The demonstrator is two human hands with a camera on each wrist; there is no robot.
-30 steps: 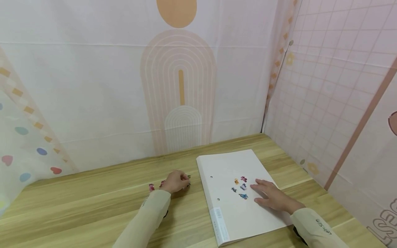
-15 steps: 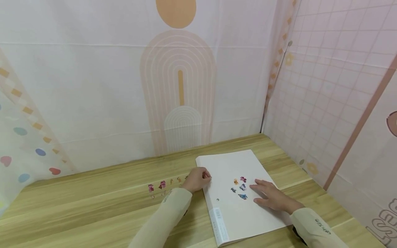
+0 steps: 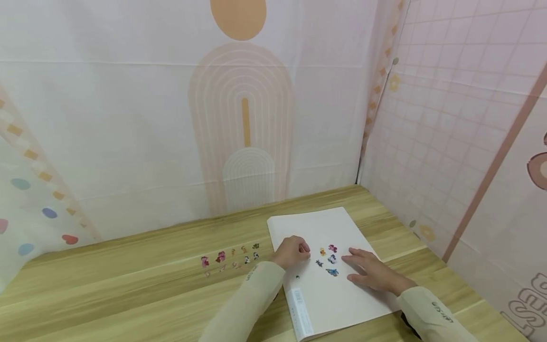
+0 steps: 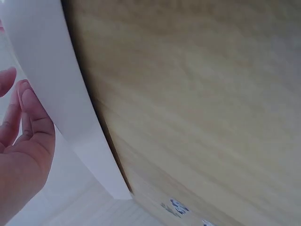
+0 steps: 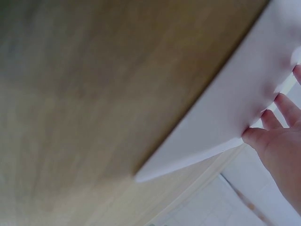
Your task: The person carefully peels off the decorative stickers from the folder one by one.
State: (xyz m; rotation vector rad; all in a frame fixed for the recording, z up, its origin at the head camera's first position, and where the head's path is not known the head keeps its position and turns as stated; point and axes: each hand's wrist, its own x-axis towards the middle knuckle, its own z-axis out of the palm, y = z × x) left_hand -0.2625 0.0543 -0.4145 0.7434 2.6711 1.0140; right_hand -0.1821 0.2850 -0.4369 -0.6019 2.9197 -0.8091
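My left hand (image 3: 292,251) is over the left part of the white folder (image 3: 342,304), thumb and forefinger brought together. They seem to pinch a small sticker, mostly hidden by the fingers. In the left wrist view the same hand (image 4: 28,136) reaches past the folder's spine (image 4: 56,84). To the right of the stickers, my right hand (image 3: 372,270) rests on the folder with spread fingers. Between the hands lies a loose cluster of small coloured stickers, among them a blue one (image 3: 332,272), a pink one (image 3: 333,248) and an orange one (image 3: 322,251).
Two rows of small stickers lie on the wooden table (image 3: 128,285) left of the folder, including a pink one (image 3: 220,256) and a blue-white one (image 3: 256,255). A label (image 3: 302,311) runs along the folder's lower left edge. Patterned cloth (image 3: 141,133) hangs behind.
My left hand has moved right from the sticker rows on the table to above the folder, beside the sticker cluster. My right hand has stayed in place on the folder.
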